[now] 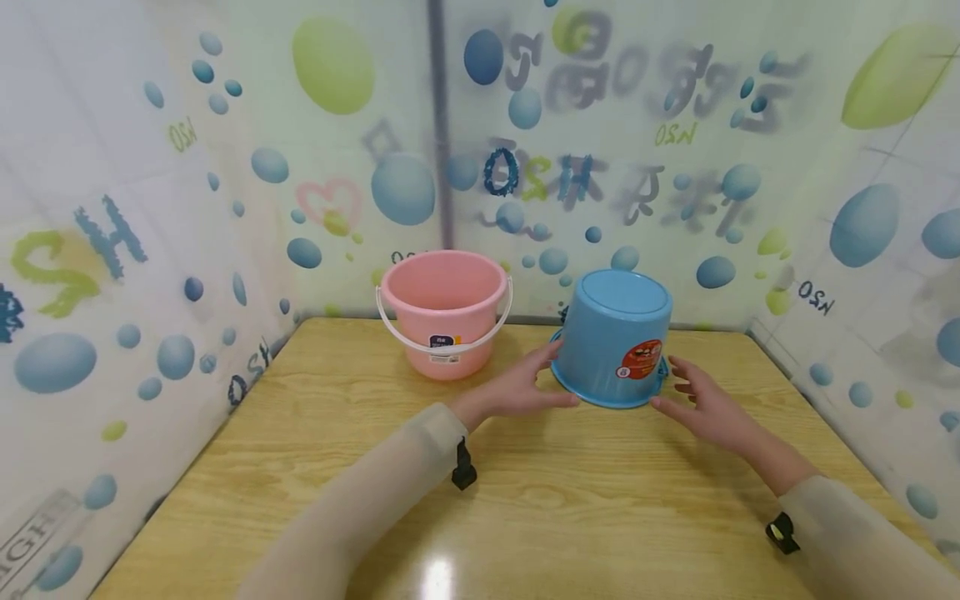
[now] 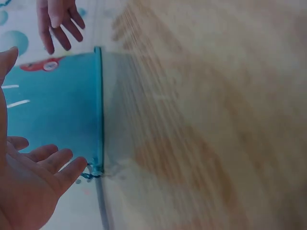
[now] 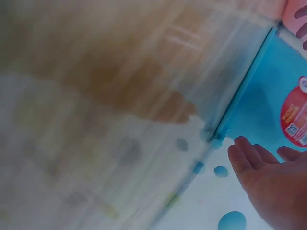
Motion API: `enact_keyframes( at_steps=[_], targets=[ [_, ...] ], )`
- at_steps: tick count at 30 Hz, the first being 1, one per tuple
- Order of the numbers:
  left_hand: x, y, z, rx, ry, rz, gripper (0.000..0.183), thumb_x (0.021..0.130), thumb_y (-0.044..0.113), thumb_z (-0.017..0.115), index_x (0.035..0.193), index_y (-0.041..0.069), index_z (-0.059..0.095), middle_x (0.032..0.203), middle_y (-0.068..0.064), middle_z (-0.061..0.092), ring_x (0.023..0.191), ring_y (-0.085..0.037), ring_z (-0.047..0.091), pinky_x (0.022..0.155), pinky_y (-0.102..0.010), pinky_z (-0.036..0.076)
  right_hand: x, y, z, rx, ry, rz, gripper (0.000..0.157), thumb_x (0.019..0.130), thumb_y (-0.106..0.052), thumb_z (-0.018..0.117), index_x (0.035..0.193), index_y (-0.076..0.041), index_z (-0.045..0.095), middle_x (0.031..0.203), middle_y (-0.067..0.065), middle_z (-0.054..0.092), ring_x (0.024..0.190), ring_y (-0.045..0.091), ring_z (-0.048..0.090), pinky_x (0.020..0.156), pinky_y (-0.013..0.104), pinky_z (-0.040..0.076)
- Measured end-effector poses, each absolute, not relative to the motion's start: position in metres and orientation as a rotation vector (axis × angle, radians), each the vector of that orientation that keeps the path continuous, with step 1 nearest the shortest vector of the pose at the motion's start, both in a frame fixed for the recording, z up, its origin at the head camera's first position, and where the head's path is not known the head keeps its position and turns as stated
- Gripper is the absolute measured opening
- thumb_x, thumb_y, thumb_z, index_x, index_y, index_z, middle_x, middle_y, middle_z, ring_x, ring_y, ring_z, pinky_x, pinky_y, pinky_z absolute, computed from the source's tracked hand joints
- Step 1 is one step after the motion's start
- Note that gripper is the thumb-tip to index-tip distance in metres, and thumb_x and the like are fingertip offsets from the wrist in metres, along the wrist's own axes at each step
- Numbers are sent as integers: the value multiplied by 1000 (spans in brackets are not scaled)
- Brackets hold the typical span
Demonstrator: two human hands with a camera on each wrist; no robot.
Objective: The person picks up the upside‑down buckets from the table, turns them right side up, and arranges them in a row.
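Blue bucket (image 1: 600,321) upside down on table (image 1: 577,508), wide rim lowest, likely for stability. We see left grip (image 1: 521,387) and right grip (image 1: 708,408) flanking it, fingers loosely spread, nothing grasped; spacing probably suits bucket's width. Pink bucket (image 1: 450,323) upright, farther left. Blue interior hidden; fingertip contact we cannot tell; label (image 1: 642,358) print too small.

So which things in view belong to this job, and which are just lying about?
In the job:
blue bucket, upside down
left hand, at one side
right hand, at the other

Apparently just around:
pink bucket, upright, untouched
table
patterned backdrop
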State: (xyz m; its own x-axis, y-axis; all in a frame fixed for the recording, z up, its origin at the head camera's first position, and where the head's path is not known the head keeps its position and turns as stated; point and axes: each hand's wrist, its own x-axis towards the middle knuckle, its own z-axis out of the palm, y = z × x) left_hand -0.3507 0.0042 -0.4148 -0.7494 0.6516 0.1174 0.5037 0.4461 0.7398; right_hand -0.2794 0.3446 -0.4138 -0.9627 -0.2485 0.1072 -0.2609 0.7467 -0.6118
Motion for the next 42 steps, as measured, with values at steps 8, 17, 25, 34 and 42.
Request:
enact_keyframes(
  at_steps=[8,17,25,34,42],
  targets=[
    [-378,14,-424,826,2568,1096,108,86,62,73,166,25,11,170,-2,22,156,-28,23,122,-56,28,-296,349,-417,417,-2992,907,98,99,-50,63,159,9,12,156,41,22,134,63,36,104,74,38],
    [-392,19,-433,787,2491,1075,110,86,59,74,166,28,4,172,1,13,158,-25,18,125,-54,23,-306,349,-424,386,-3071,772,103,96,-55,65,160,7,13,156,43,21,141,64,23,107,79,29],
    [-392,18,-436,841,2461,997,112,90,56,72,165,27,-6,173,1,0,159,-22,7,128,-48,17,-309,349,-425,397,-3120,725,107,94,-59,65,159,8,14,155,44,22,139,67,23,106,79,30],
    [-388,16,-431,875,2490,999,116,88,60,72,163,31,-11,173,-5,-2,160,-28,4,128,-51,15,-310,345,-424,429,-3064,808,109,93,-56,68,160,7,9,157,43,18,141,64,21,109,77,27],
    [-389,12,-425,966,2485,1217,100,95,51,67,163,37,-4,173,0,2,159,-22,6,127,-50,18,-309,343,-420,443,-2963,896,104,94,-51,69,162,2,10,160,38,20,144,61,22,111,76,27]
  ],
)
